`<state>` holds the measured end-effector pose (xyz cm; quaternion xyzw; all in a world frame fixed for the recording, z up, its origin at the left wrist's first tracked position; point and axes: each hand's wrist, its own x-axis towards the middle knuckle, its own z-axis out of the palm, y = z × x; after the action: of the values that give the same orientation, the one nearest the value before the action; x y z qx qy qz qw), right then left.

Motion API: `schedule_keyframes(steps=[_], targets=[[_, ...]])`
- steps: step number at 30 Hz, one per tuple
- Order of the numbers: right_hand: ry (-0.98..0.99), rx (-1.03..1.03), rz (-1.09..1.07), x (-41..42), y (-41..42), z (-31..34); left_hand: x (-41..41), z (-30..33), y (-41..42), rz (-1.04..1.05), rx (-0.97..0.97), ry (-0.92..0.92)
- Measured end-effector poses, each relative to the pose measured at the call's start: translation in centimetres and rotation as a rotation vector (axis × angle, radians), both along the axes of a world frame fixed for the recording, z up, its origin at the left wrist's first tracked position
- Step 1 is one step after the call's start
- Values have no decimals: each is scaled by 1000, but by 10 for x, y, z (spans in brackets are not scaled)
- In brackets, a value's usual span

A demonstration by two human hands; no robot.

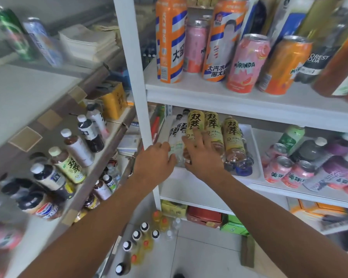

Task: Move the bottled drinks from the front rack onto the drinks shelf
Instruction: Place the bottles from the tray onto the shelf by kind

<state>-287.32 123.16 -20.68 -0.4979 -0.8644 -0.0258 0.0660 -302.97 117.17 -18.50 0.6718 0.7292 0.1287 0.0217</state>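
Tray (pixel 256 157) front free (seemingly), bottles (pixel 232 135) behind.

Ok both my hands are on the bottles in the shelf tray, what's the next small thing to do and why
Probably let go and reach back to the rack for another bottle. The left hand rests on the white bottles and the right hand touches the yellow bottles, which already lie in the tray. More bottles wait on the rack.
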Motion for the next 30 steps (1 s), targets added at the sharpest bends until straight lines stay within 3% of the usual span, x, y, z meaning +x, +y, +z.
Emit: schedule_keyframes(steps=[8, 14, 21, 24, 30], targets=[[-134, 91, -73, -6, 7, -12, 4, -6, 1, -21, 17, 7], [-216, 194, -11, 0, 4, -14, 0, -4, 2, -11, 36, 10], [17, 165, 56, 6, -16, -27, 2, -7, -3, -2, 27, -10], [122, 213, 68, 13, -25, -32, 9, -9, -3, -8, -52, -171], [289, 352, 168, 29, -44, -41, 22, -16, 6, 82, -241, -724]])
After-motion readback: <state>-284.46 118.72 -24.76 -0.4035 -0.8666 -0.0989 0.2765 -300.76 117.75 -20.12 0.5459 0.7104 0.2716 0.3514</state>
